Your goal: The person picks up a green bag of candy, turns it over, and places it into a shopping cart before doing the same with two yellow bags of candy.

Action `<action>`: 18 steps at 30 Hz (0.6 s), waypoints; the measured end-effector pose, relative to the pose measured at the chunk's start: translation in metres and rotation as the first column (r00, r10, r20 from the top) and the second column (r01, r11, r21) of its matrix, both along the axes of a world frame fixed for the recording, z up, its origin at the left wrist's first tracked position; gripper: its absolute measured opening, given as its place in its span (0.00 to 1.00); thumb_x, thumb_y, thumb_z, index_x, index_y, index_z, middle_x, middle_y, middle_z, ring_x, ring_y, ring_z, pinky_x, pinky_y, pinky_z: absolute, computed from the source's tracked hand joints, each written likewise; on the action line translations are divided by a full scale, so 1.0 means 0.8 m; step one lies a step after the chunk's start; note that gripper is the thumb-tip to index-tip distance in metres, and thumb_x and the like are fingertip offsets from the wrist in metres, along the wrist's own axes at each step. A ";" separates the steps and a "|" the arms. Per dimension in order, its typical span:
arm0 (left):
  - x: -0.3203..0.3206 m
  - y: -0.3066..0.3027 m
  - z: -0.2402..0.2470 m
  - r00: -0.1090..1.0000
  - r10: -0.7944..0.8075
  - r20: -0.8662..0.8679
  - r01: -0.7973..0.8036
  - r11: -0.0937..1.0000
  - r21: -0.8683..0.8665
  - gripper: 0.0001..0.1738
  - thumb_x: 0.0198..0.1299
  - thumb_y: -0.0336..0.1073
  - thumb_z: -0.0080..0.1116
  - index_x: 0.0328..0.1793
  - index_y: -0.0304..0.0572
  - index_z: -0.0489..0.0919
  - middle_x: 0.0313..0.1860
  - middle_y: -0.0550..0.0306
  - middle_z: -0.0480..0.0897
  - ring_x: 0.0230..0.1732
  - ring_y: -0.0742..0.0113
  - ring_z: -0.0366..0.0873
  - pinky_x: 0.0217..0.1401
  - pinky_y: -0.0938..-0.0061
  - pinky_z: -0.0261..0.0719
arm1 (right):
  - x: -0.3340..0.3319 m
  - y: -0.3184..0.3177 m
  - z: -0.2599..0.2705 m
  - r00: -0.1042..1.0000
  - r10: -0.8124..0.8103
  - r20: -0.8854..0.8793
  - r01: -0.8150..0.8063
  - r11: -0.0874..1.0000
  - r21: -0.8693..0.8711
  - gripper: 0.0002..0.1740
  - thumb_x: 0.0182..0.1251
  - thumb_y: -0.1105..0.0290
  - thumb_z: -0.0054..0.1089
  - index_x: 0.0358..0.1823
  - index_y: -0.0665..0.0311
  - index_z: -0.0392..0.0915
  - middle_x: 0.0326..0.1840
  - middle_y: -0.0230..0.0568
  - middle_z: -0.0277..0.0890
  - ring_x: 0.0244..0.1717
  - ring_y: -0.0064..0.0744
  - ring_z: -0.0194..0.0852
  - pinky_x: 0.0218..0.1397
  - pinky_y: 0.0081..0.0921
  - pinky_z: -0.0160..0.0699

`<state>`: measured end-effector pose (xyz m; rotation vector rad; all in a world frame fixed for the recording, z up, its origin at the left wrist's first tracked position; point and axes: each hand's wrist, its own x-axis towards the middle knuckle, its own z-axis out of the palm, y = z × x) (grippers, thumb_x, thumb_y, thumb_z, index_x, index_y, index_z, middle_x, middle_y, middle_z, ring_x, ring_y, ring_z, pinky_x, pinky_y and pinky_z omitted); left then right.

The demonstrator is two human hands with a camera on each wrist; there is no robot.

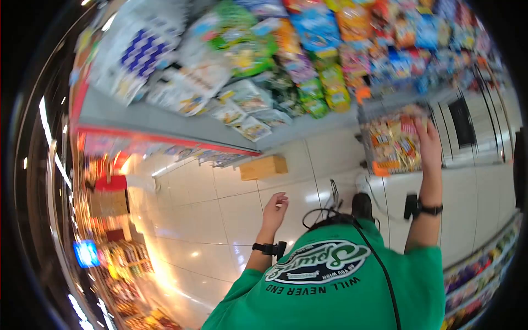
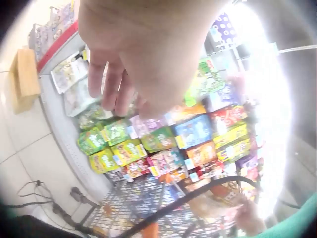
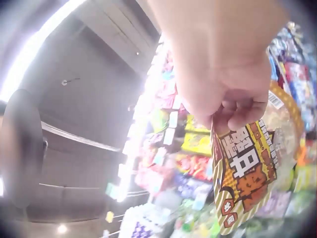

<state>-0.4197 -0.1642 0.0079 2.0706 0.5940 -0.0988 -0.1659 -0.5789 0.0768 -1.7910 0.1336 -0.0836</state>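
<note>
My right hand [image 1: 430,146] is over the shopping cart [image 1: 379,168] in the head view. In the right wrist view, the curled fingers of that right hand [image 3: 230,84] grip one edge of a snack bag [image 3: 247,171]. The bag has a brown, orange and white print, a striped border and a clear window. It hangs below the hand, and the left wrist view shows the same snack bag [image 2: 210,201] blurred over the cart's wire mesh. My left hand [image 1: 275,212] hangs over the floor, fingers loosely bent and holding nothing. Close up, that left hand [image 2: 143,64] overlaps the shelf.
A shelf [image 1: 181,121] full of bagged snacks and sweets runs along the far side. A wooden block [image 1: 264,167] rests on the tiled floor by its end. Cables [image 1: 333,195] lie near a shoe [image 1: 361,207]. More stocked shelves [image 1: 478,275] stand at the lower right.
</note>
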 end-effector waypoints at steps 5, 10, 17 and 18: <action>-0.023 0.008 0.086 0.929 -0.105 0.355 0.036 0.980 0.196 0.30 0.48 0.37 0.65 0.59 0.45 0.69 0.61 0.50 0.69 0.58 0.58 0.68 0.52 0.66 0.72 | -0.131 0.126 0.085 0.949 0.316 -0.020 -0.287 0.884 0.369 0.12 0.66 0.68 0.53 0.46 0.67 0.74 0.37 0.29 0.74 0.36 0.14 0.70 0.40 0.16 0.70; -0.058 0.013 0.151 0.688 -0.307 0.658 -0.067 0.876 0.478 0.30 0.46 0.36 0.64 0.59 0.45 0.70 0.61 0.51 0.69 0.61 0.54 0.66 0.56 0.61 0.68 | -0.226 0.227 0.121 0.796 0.605 0.001 -0.454 0.596 0.662 0.09 0.64 0.73 0.53 0.44 0.68 0.74 0.38 0.36 0.78 0.35 0.22 0.77 0.40 0.21 0.76; -0.130 0.026 0.191 0.553 -0.187 0.812 0.013 0.976 0.216 0.16 0.49 0.31 0.62 0.47 0.43 0.79 0.42 0.54 0.81 0.43 0.56 0.77 0.50 0.69 0.72 | -0.280 0.294 0.175 0.686 0.722 0.096 -0.575 0.455 0.680 0.15 0.69 0.60 0.48 0.44 0.66 0.70 0.32 0.35 0.73 0.28 0.22 0.69 0.31 0.19 0.67; -0.134 0.028 0.192 0.534 -0.175 0.827 -0.009 0.977 0.212 0.16 0.49 0.31 0.62 0.47 0.43 0.79 0.42 0.54 0.81 0.43 0.56 0.77 0.50 0.69 0.72 | -0.281 0.299 0.179 0.671 0.734 0.111 -0.600 0.448 0.662 0.15 0.69 0.60 0.48 0.44 0.66 0.70 0.32 0.35 0.73 0.28 0.22 0.69 0.31 0.19 0.67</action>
